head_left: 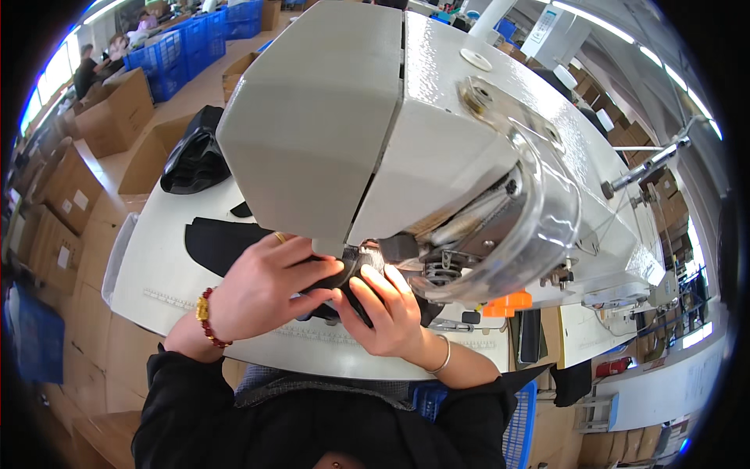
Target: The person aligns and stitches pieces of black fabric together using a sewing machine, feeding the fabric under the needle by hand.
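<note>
A large white industrial sewing machine (312, 117) fills the middle of the view. Beneath its head, at the needle area, sits a folded piece of black material (355, 288), partly covered by my fingers. My left hand (266, 285) grips its left side between thumb and fingers. From the right, my right hand (387, 316) presses its bent fingers and thumb onto the same piece, close to the presser foot. A flat black piece (219, 244) with a rounded end lies on the white table beyond my left hand. The needle tip is hidden.
The white tabletop (164, 273) carries printed rulers along its front. A shiny black bag-like item (197, 152) rests at its far left corner. An orange part (508, 304) sits under the machine at right. Cardboard boxes (117, 113) and blue crates (180, 55) stand at left.
</note>
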Available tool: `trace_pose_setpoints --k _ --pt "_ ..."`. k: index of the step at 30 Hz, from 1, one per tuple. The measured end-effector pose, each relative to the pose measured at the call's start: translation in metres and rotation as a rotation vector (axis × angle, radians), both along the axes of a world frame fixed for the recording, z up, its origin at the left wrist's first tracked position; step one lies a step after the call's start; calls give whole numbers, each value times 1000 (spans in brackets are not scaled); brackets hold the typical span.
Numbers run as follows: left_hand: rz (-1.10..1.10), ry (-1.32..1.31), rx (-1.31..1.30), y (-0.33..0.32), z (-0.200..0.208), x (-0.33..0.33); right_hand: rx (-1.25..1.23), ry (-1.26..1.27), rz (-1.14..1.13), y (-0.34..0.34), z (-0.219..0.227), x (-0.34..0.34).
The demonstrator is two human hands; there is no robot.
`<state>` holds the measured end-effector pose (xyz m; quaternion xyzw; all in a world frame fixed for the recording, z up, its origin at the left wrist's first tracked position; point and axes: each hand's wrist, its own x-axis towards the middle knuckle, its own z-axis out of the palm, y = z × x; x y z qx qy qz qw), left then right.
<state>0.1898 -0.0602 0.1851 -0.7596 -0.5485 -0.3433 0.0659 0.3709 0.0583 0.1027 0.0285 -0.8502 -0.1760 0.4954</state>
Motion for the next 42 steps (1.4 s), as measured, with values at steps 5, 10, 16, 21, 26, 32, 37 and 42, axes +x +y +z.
trace_pose_setpoints --k 5,10,16,21,26,32,37,42 --pt "-18 55 -19 13 -20 6 -69 -109 91 9 -10 14" --pt "-21 18 -58 19 -32 6 -76 -136 118 16 -17 19" --pt "36 59 -15 18 -33 11 40 -194 76 18 -8 21" --pt "30 114 7 17 -28 12 49 -169 107 18 -6 16" --pt "36 77 -6 18 -30 11 -43 -232 153 18 1 22" --pt "69 149 11 14 -28 11 1026 -656 -795 68 -51 63" --pt "61 -16 -108 17 -29 10 -106 -492 -530 73 -71 65" --pt "96 -91 -97 22 -45 14 -1188 -220 -139 84 -95 69"
